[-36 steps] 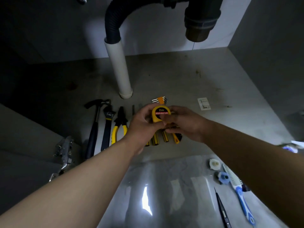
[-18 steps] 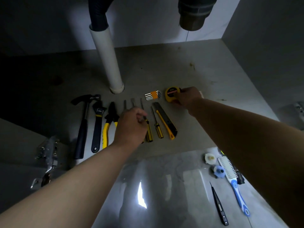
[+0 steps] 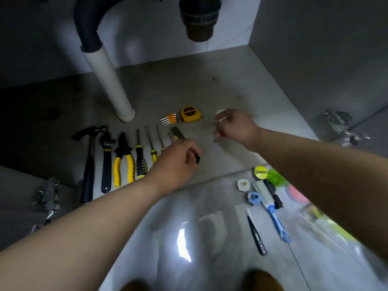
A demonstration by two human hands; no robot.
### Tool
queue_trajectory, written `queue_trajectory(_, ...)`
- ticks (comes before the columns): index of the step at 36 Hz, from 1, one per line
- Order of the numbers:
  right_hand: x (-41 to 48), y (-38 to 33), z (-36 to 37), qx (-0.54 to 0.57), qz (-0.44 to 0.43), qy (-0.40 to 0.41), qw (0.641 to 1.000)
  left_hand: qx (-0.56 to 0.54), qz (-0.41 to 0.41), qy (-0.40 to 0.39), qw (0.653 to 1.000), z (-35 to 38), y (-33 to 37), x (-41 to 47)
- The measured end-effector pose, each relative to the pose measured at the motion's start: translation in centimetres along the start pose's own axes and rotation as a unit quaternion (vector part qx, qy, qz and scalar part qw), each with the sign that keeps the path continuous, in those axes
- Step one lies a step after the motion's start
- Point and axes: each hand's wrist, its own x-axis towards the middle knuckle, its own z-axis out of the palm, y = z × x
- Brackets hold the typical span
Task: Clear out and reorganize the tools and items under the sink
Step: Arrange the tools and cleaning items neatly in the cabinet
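There, tape measure (image 3: 190, 114) near right hand (image 3: 235, 126)

Yellow tape measure (image 3: 190, 114) with black face, yellow-and-black pliers (image 3: 123, 160), white pipe (image 3: 109, 80), blue-handled brush (image 3: 270, 204).

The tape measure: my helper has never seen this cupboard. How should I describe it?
Start at the white plastic drain pipe on the grey cabinet floor. Right of its foot, behind the row of long tools, sits the squat yellow tape measure with a round black label, beside orange-clipped steel hex keys. Only it is boxy, not slender.
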Motion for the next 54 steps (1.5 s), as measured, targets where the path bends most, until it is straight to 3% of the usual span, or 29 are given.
queue_trajectory(3, -4.7, 2.9, -3.0, -0.059, -0.011, -0.046, 0.997, 0.064, 0.045, -0.108, 0.991, 2.2, 2.8, -1.0)
queue_trajectory(6, -9.7, 7.3, -5.4, -0.095, 0.044, -0.073, 0.992, 0.150, 0.060, -0.240, 0.957, 4.6, 5.5, -2.2)
queue_trajectory(10, -16.0, 13.5, -6.9, -0.096, 0.138, -0.102, 0.980, 0.242, 0.027, -0.371, 0.896, 8.2, 7.9, -3.9)
queue_trajectory(12, -18.2, 16.0, -7.1, -0.106, 0.162, -0.116, 0.974, 0.241, -0.005, -0.397, 0.886, 10.3, 8.7, -4.7)
queue_trajectory(19, -21.6, 20.0, -7.3, -0.205, 0.173, -0.155, 0.951, 0.223, -0.060, -0.373, 0.899, 17.1, 8.6, -7.4)
queue_trajectory(25, -21.3, 22.2, -3.5, -0.239, 0.110, -0.130, 0.956, 0.215, -0.074, -0.294, 0.928, 18.7, 6.4, -6.0)
queue_trajectory(31, -19.7, 23.7, 0.6, -0.308, 0.106, -0.084, 0.942, 0.282, 0.022, -0.227, 0.932, 18.8, 4.4, -1.6)
queue_trajectory(36, -19.0, 24.5, 1.6, -0.350, 0.077, -0.081, 0.930, 0.318, 0.065, -0.234, 0.917, 20.2, 2.7, 2.3)
queue_trajectory(41, -19.0, 24.7, 0.8, -0.331, 0.065, -0.071, 0.939, 0.268, 0.009, -0.217, 0.939, 21.4, 0.6, 4.0)
queue_trajectory(48, -19.6, 24.7, 0.0, -0.286, 0.037, -0.060, 0.956, 0.261, 0.012, -0.160, 0.952, 21.0, -0.8, 4.3)
queue_trajectory(54, -19.2, 22.4, -0.2, -0.219, 0.030, -0.018, 0.975, 0.244, -0.011, -0.192, 0.951, 18.2, -0.8, 1.6)
